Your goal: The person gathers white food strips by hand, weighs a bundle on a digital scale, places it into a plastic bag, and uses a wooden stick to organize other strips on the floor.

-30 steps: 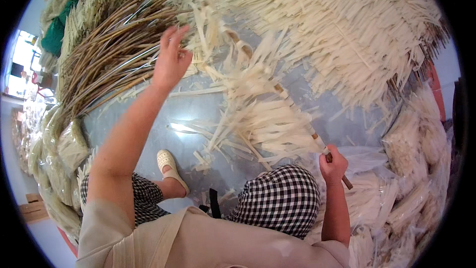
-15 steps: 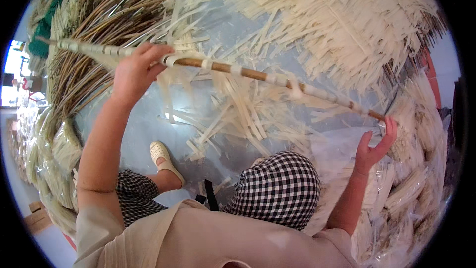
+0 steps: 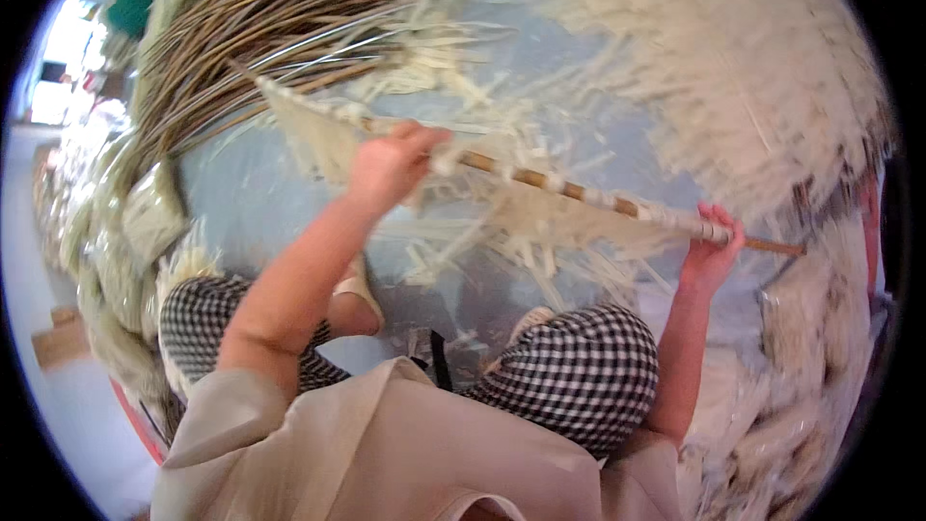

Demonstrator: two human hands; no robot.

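Above grey-blue floor, 2 hands gripping 1 pale-banded brown stick; brown stalks piled beyond.

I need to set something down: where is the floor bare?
One bare patch lies between the brown stick pile, left bundles and left forearm; another between that pile and the pale strip pile. Loose strips crowd below the held stick; bundles crowd the right.
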